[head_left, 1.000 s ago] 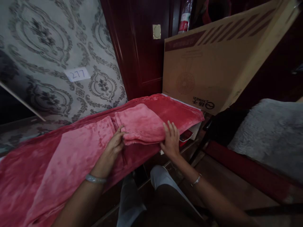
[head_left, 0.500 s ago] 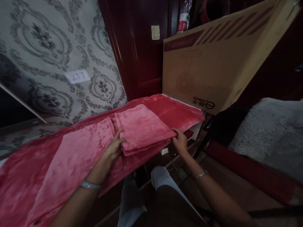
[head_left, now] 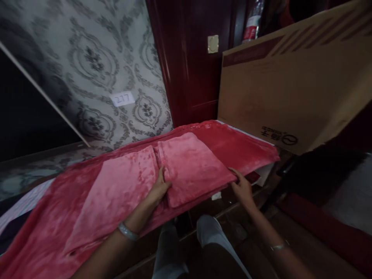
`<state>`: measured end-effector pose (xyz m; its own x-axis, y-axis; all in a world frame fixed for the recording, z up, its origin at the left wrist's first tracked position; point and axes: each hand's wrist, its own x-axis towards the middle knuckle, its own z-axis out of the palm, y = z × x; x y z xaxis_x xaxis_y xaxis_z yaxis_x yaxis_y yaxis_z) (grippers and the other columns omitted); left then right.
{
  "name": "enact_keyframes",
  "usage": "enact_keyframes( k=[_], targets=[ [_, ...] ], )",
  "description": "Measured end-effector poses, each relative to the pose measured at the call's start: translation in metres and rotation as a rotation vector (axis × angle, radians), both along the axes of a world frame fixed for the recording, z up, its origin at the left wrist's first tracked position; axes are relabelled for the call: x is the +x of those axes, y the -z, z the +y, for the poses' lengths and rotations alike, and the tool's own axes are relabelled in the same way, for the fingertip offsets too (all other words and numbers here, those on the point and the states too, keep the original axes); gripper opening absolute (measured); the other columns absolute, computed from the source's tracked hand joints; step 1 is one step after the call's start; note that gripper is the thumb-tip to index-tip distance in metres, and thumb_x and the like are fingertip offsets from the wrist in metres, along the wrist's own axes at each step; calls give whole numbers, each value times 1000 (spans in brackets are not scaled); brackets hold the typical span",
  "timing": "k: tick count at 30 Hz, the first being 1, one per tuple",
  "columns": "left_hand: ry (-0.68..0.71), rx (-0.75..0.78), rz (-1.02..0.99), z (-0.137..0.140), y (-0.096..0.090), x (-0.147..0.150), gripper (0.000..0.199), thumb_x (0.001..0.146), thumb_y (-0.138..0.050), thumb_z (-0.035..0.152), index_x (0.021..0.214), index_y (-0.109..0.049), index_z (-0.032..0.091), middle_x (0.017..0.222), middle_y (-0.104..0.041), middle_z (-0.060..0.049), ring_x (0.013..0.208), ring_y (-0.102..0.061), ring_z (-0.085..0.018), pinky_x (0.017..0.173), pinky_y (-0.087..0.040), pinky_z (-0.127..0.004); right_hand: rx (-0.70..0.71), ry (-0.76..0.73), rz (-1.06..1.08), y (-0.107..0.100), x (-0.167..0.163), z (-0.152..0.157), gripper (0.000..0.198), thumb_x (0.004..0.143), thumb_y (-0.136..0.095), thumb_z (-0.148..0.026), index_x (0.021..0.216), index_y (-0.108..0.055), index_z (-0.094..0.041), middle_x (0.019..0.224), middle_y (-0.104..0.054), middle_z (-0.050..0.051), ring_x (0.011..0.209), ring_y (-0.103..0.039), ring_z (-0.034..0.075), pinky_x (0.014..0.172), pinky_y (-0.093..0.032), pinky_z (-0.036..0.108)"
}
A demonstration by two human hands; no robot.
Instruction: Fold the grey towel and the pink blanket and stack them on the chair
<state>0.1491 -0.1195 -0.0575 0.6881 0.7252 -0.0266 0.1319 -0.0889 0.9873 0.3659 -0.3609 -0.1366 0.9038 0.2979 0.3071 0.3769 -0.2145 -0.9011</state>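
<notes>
A plush pink blanket [head_left: 194,170] lies with its right part folded into a thick, squarish stack. Its lighter left part [head_left: 122,186] stretches flat beside that stack, a narrow gap between them. My left hand [head_left: 158,190] is at the stack's left edge, fingers in the gap and thumb on the near side, gripping the edge. At the stack's front right corner, my right hand [head_left: 241,190] pinches the layers, its thumb below and fingers above. Deeper red plush cloth [head_left: 238,149] spreads underneath; whether it belongs to the same blanket I cannot tell.
Behind the right end stands a large cardboard box [head_left: 285,85] with a bottle [head_left: 251,25] beyond it. Patterned wallpaper [head_left: 95,58] and a dark red door [head_left: 192,69] border the back. A dark screen [head_left: 31,104] is at left. My knees are below the front edge.
The view has swung left, so everything sits further right. The folded stack now lies flatter, its front edge lower. Both hands keep hold of its edges.
</notes>
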Motion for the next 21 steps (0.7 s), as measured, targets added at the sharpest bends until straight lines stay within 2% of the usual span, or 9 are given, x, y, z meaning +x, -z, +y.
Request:
enact_keyframes(
  k=[3, 5, 7, 9, 11, 14, 17, 19, 21],
  targets=[
    [19, 17, 39, -4, -1, -7, 107, 66, -63, 9, 163, -20, 24, 171, -25, -9, 150, -40, -25, 118, -41, -34, 36, -65, 71, 0, -2, -3, 76, 65, -47, -37, 130, -71, -6, 50, -49, -4, 41, -34, 14, 44, -31, 26],
    [38, 85, 99, -6, -1, -14, 104, 70, -61, 11, 164, -19, 23, 172, -23, -10, 153, -33, -26, 122, -37, -37, 54, -108, 107, 0, -4, -4, 77, 65, -47, -39, 130, -71, -6, 45, -40, -6, 39, -29, 13, 41, -27, 26],
    [77, 258, 195, -8, -2, -21, 94, 74, -61, 15, 162, -28, 19, 171, -24, -13, 156, -26, -29, 126, -30, -43, 78, -127, 113, 1, -5, -5, 74, 65, -47, -40, 127, -74, -8, 43, -37, -6, 38, -26, 13, 40, -23, 26],
    [165, 516, 288, -10, -7, -24, 81, 77, -63, 18, 155, -43, 18, 171, -23, -14, 158, -21, -32, 128, -25, -48, 98, -123, 103, 3, -6, -5, 70, 64, -49, -41, 121, -77, -12, 42, -36, -6, 37, -26, 13, 39, -22, 26],
    [255, 755, 375, -10, -16, -20, 66, 81, -63, 22, 147, -55, 19, 170, -26, -14, 157, -23, -34, 128, -23, -51, 112, -113, 99, 6, -6, -5, 66, 64, -50, -41, 116, -80, -15, 40, -35, -6, 37, -26, 13, 38, -21, 26],
    [271, 955, 489, -2, -32, -1, 55, 90, -57, 30, 144, -58, 18, 166, -34, -17, 154, -30, -35, 126, -24, -52, 127, -115, 108, 10, -7, -5, 61, 63, -51, -42, 110, -82, -16, 42, -41, -5, 37, -27, 13, 37, -22, 26],
    [256, 1037, 591, 12, -34, 21, 66, 92, -58, 39, 153, -47, 16, 170, -24, -19, 158, -18, -38, 126, -18, -58, 122, -117, 135, 13, -7, -6, 59, 62, -51, -42, 106, -82, -17, 44, -46, -3, 37, -28, 14, 37, -24, 27],
    [295, 1032, 679, 19, -25, 27, 72, 93, -58, 44, 157, -41, 17, 170, -19, -21, 158, -11, -40, 125, -14, -62, 116, -103, 150, 15, -5, -8, 58, 61, -52, -42, 103, -83, -17, 43, -46, -3, 37, -29, 14, 36, -25, 27],
    [316, 1014, 745, 21, -13, 26, 70, 96, -53, 46, 158, -39, 16, 170, -20, -23, 158, -11, -41, 124, -15, -64, 113, -104, 146, 17, -3, -10, 56, 60, -53, -43, 101, -83, -18, 49, -55, 0, 37, -31, 15, 35, -27, 28]
  ],
)
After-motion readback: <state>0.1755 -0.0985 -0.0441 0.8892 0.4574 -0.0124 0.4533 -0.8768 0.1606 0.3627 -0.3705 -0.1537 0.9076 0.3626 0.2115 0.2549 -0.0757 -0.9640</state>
